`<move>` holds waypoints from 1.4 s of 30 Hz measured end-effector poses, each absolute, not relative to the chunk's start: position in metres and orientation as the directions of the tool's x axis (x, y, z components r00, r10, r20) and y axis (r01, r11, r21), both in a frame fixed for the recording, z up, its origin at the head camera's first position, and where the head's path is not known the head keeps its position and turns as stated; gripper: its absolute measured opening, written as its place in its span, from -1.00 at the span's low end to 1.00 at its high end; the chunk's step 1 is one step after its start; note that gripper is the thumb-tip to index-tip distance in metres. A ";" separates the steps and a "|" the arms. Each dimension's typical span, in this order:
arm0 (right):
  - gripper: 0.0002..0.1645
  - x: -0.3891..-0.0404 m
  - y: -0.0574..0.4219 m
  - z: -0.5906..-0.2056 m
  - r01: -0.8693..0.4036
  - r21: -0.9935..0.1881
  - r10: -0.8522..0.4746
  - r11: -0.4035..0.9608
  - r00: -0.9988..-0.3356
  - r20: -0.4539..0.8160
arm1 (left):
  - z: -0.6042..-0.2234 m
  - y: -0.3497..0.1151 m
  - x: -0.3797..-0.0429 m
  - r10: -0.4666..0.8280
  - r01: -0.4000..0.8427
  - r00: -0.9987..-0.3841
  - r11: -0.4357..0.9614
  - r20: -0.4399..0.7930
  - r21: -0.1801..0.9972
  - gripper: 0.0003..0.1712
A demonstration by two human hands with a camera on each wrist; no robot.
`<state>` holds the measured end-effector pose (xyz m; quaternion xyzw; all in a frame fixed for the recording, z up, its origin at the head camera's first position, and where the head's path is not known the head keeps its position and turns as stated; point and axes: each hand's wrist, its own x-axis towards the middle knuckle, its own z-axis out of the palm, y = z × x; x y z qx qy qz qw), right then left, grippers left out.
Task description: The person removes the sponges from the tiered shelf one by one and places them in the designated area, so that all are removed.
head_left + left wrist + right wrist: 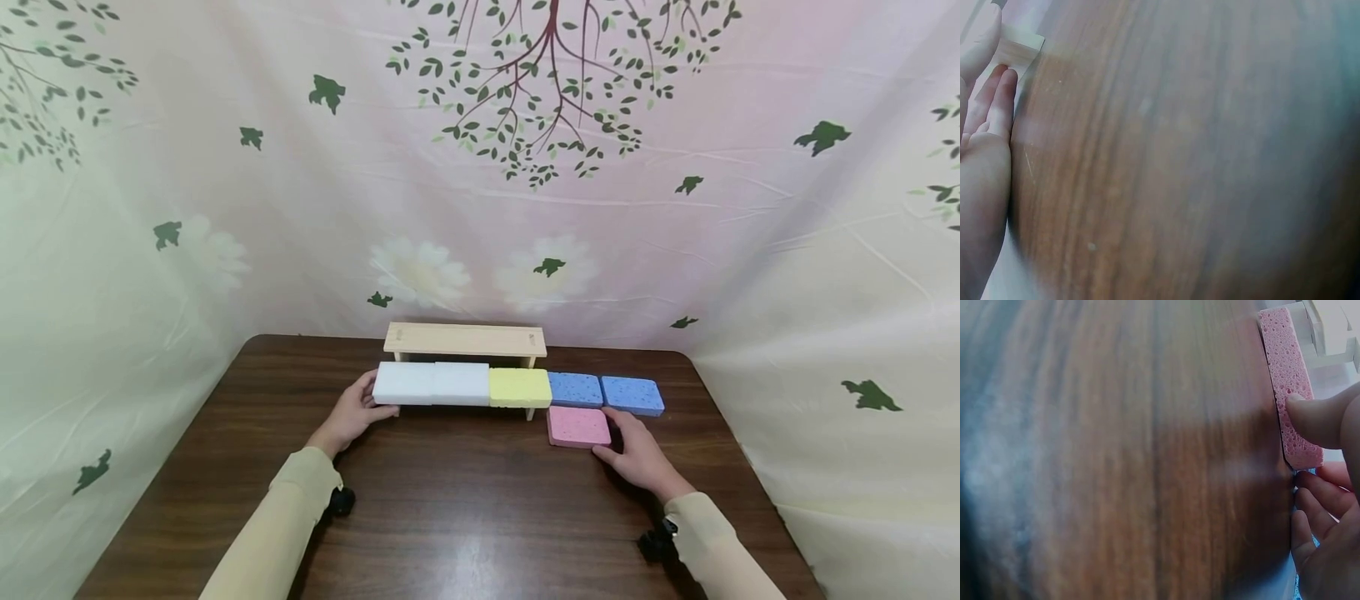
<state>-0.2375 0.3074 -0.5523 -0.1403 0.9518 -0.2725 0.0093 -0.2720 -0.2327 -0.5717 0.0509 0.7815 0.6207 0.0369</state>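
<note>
Two white sponges (403, 383) and a yellow sponge (520, 388) lie end to end along the front of a small wooden rack (465, 339). At the row's left end my left hand (356, 417) holds the outer white sponge, thumb in front and fingers behind. In the left wrist view, that hand (988, 137) shows beside a pale piece of the rack (1022, 45). On the right, my right hand (636, 450) pinches a pink sponge (578, 427) by its right end. The right wrist view shows the thumb against the pink sponge's side (1288, 381).
Two blue sponges (574, 389) lie side by side behind the pink one, right of the yellow sponge. Everything is on a dark brown wooden table (465, 492). A printed cloth (465, 225) hangs right behind the table and along its sides.
</note>
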 end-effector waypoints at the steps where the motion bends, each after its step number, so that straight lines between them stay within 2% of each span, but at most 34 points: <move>1: -0.09 -0.238 0.307 -0.552 -0.262 -0.521 -0.271 0.813 -0.961 0.059 | -0.571 -0.233 -0.272 0.126 0.033 -0.992 0.223 0.005 0.974 0.04; 8: -0.07 -0.240 0.307 -0.548 -0.263 -0.517 -0.270 0.815 -0.961 0.062 | -0.569 -0.232 -0.274 0.120 0.030 -0.993 0.220 0.004 0.975 0.04; 14: 0.04 -0.239 0.307 -0.542 -0.241 -0.538 -0.257 0.808 -0.965 0.047 | -0.571 -0.232 -0.274 0.123 0.025 -0.992 0.204 0.000 0.979 0.06; 24: 0.15 -0.244 0.290 -0.523 -0.299 -0.571 -0.258 0.765 -0.954 0.153 | -0.570 -0.232 -0.272 0.122 0.042 -0.992 0.215 0.016 0.976 0.05; 34: 0.17 -0.267 0.251 -0.501 -0.330 -0.611 -0.344 0.719 -0.934 0.100 | -0.570 -0.233 -0.273 0.130 0.026 -0.991 0.217 -0.003 0.976 0.04; 42: 0.23 -0.284 0.227 -0.501 -0.271 -0.683 -0.371 0.678 -0.929 -0.001 | -0.571 -0.234 -0.271 0.128 0.031 -0.992 0.224 0.002 0.974 0.05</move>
